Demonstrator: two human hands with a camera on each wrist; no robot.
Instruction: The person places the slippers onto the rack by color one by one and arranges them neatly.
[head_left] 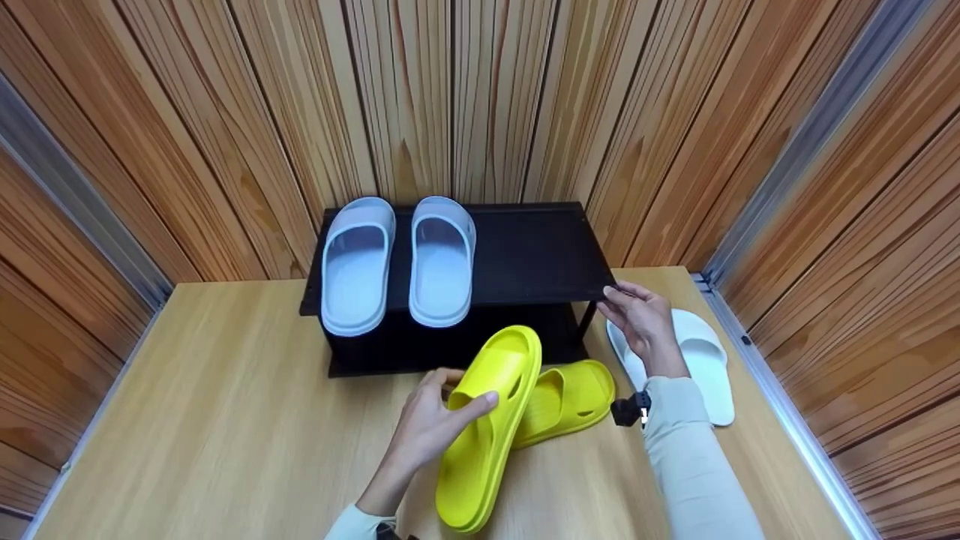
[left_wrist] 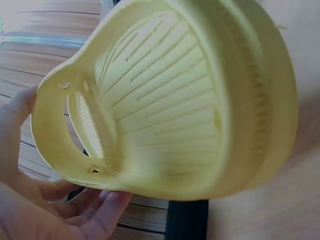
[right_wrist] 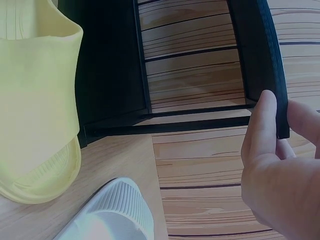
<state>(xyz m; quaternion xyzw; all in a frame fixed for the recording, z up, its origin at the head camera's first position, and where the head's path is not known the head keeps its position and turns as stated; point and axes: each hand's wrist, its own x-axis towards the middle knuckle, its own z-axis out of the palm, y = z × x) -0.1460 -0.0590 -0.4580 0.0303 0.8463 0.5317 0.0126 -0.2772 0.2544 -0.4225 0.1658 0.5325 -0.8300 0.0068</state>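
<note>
A yellow slipper [head_left: 480,472] is gripped by my left hand [head_left: 427,424], thumb over the strap and the other fingers at its far side. It hangs tilted, toe pointing up toward the rack, and its ribbed footbed [left_wrist: 165,95] fills the left wrist view. My right hand [head_left: 646,322] pinches the front right corner of a black two-tier shoe rack [head_left: 536,251], its fingers [right_wrist: 262,125] and thumb on opposite faces of the top board. The second yellow slipper [head_left: 589,394] lies on the floor behind the held one, partly covered by it.
Two light blue slippers [head_left: 358,285] [head_left: 441,274] stand side by side on the rack's left half. A pair of white slippers [head_left: 709,375] lies on the floor at the right, partly hidden by my right arm. Wood-panelled walls [head_left: 487,97] enclose the wooden floor [head_left: 232,412].
</note>
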